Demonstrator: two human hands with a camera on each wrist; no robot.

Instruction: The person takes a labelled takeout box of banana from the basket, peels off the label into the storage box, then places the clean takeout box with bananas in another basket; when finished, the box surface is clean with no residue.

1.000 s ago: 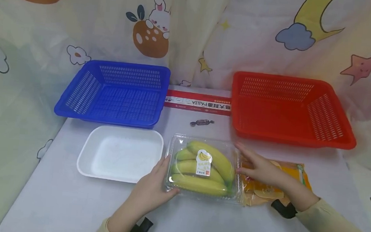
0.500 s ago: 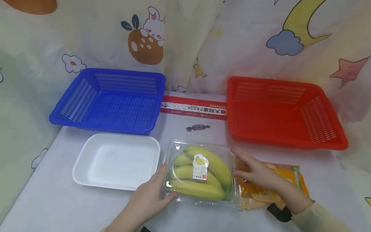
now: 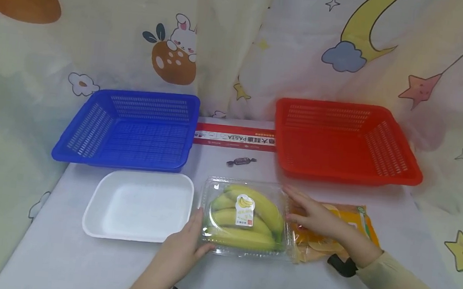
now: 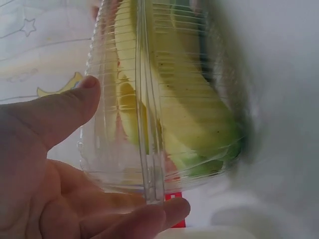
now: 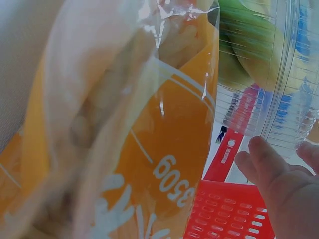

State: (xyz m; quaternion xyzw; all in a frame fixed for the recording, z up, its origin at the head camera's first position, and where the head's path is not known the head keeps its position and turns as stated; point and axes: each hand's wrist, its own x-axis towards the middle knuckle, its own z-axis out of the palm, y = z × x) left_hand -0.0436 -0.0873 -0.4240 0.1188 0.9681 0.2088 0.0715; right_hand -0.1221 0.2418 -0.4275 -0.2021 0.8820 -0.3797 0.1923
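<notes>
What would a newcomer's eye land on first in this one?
The clear clamshell of bananas at the table's near middle, with the left hand at its left edge and the right hand at its right edge. Behind stand a blue basket on the left and a red basket on the right. A white tray lies left of the bananas, an orange packet right.
</notes>
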